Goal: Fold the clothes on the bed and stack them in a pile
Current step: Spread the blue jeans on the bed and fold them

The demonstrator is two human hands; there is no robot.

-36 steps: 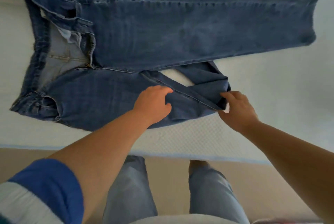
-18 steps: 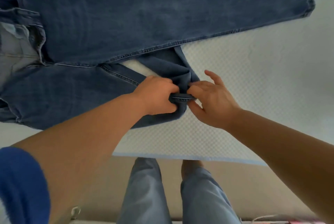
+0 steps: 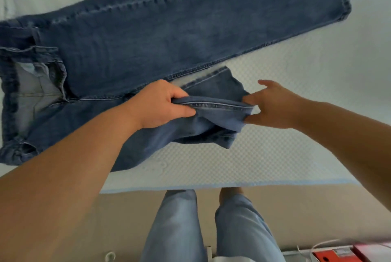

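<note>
A pair of dark blue jeans (image 3: 169, 29) lies spread on the white bed (image 3: 296, 103), waistband at the left, one leg stretched flat toward the upper right. The nearer leg is doubled back on itself and bunched. My left hand (image 3: 160, 105) grips the hem of that bunched leg at its left end, thumb under, fingers over. My right hand (image 3: 273, 105) pinches the same hem at its right end, with its upper fingers spread. Between the two hands the hem is lifted off the bed.
The bed's near edge with a pale blue trim (image 3: 211, 185) runs across the lower part. Below it are my legs in light jeans (image 3: 175, 230) on a beige floor. A red box (image 3: 338, 255) and a white cable (image 3: 323, 243) lie at the lower right.
My hands, close together on the hem half a second ago, have moved apart and stretched it out between them. The hem has come up off the bed. The view tilted.
</note>
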